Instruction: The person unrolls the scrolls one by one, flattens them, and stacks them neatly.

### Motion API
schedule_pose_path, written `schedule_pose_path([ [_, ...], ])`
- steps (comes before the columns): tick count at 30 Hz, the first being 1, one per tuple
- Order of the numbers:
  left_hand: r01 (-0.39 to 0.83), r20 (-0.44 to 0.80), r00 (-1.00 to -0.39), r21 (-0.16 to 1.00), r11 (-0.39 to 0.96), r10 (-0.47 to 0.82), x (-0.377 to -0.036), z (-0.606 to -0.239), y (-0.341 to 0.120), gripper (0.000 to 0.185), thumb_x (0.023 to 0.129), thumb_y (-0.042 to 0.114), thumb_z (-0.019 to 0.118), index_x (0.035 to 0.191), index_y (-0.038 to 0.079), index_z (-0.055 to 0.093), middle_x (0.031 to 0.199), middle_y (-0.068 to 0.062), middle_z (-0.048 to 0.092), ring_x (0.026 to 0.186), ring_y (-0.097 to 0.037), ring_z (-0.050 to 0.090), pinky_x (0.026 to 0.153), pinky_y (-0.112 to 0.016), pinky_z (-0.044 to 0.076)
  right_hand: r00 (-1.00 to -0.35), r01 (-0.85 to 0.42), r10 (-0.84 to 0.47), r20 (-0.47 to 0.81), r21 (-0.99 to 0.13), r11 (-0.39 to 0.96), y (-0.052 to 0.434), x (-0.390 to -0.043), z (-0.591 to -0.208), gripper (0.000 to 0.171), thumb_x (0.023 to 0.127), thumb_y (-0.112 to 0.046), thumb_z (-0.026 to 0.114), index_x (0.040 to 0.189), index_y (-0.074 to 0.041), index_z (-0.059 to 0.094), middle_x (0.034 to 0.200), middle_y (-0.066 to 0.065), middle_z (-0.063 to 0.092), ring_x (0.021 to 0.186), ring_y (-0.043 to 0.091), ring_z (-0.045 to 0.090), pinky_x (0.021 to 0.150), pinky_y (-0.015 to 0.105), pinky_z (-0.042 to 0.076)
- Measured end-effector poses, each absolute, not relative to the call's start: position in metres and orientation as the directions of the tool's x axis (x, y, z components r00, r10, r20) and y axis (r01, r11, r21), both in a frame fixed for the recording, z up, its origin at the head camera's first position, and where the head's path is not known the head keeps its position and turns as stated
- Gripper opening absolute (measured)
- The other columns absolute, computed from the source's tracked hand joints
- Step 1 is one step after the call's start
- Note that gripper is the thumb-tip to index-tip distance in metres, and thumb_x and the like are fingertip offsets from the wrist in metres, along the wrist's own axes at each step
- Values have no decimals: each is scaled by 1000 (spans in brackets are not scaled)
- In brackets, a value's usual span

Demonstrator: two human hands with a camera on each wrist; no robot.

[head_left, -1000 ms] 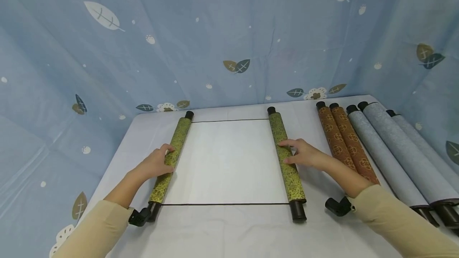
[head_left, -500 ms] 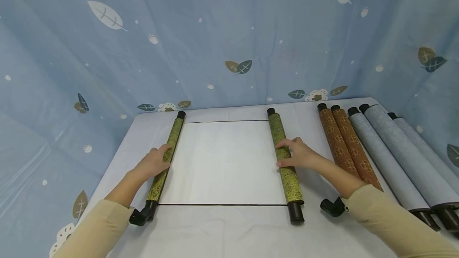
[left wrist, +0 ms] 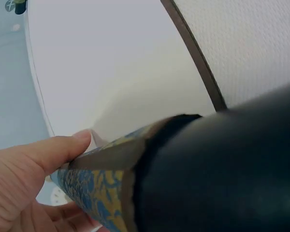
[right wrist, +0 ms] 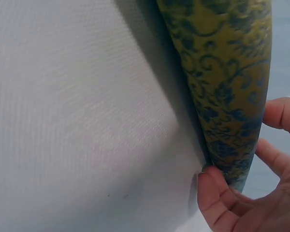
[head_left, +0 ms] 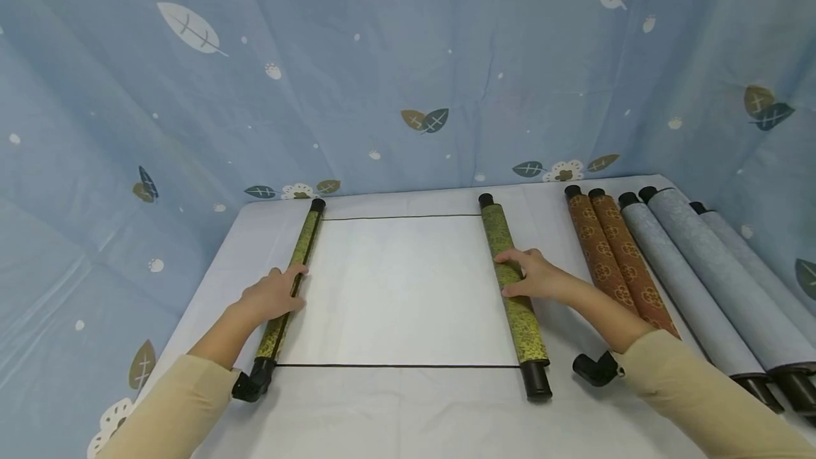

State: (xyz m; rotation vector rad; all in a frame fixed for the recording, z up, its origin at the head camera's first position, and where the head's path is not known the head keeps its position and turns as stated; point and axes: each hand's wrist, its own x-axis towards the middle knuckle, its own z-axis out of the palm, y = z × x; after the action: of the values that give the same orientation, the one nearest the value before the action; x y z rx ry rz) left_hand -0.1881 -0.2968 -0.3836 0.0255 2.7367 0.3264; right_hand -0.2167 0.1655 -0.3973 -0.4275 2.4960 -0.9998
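Observation:
A hanging scroll lies partly unrolled, its blank white paper (head_left: pixel 401 289) edged by thin dark lines. My left hand (head_left: pixel 270 296) grips the thin left roll (head_left: pixel 302 245), green-yellow patterned with black end knobs; in the left wrist view the thumb (left wrist: pixel 70 147) lies along a brown strip on it. At the other side my right hand (head_left: pixel 540 278) holds the thicker right roll (head_left: pixel 524 328) across its middle, thumb on the near side. Close up in the right wrist view, the patterned roll (right wrist: pixel 227 87) sits between thumb and fingers (right wrist: pixel 280 116).
To the right lie two brown flower-patterned rolled scrolls (head_left: pixel 621 250) and several grey ones (head_left: pixel 678 271), side by side. A blue leaf-print curtain (head_left: pixel 357 76) hangs behind and beside the white-covered table (head_left: pixel 408 413). Black wrist cameras (head_left: pixel 596 368) sit near both sleeves.
The left roll has turned and shifted left, now looking thinner with a dark strip along it. The right roll moved slightly left, then right. Both hands stay on their rolls.

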Motion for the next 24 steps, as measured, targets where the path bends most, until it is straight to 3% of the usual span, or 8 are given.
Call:
schedule_pose_path([
  [6,-37,-368,-927,284,958,74,-187,-383,-299,64,87,14,62,142,8,30,120,-40,40,58,-26,49,52,-36,37,-850,-110,-432,-303,-698,707,169,-217,-396,65,85,-16,61,144,-6,35,138,39,20,125,54,27,84,57,39],
  [10,-39,-367,-928,280,959,69,-188,-383,-300,63,87,13,60,142,9,30,116,-38,42,56,-25,47,51,-35,36,-849,-128,-442,-289,-700,703,172,-218,-395,60,87,-15,56,143,-4,37,140,39,22,125,51,28,84,55,38],
  [13,-38,-362,-929,292,956,74,-188,-384,-301,62,87,12,59,142,10,30,115,-38,43,54,-24,46,50,-35,35,-862,-149,-435,-261,-689,709,173,-219,-398,56,90,-22,60,140,-5,40,139,38,26,126,51,30,87,57,39],
  [17,-23,-352,-931,321,947,96,-189,-387,-304,61,88,12,58,141,10,28,114,-39,43,52,-22,42,49,-34,34,-890,-167,-394,-229,-640,750,172,-219,-401,64,83,-30,72,135,-5,42,132,37,36,119,51,39,83,56,43],
  [24,-24,-368,-923,342,939,111,-188,-387,-310,62,89,13,60,141,7,25,109,-38,44,56,-24,45,52,-35,35,-916,-151,-346,-206,-619,770,166,-221,-405,64,77,-17,76,131,-5,43,124,36,41,104,41,49,74,47,46],
])
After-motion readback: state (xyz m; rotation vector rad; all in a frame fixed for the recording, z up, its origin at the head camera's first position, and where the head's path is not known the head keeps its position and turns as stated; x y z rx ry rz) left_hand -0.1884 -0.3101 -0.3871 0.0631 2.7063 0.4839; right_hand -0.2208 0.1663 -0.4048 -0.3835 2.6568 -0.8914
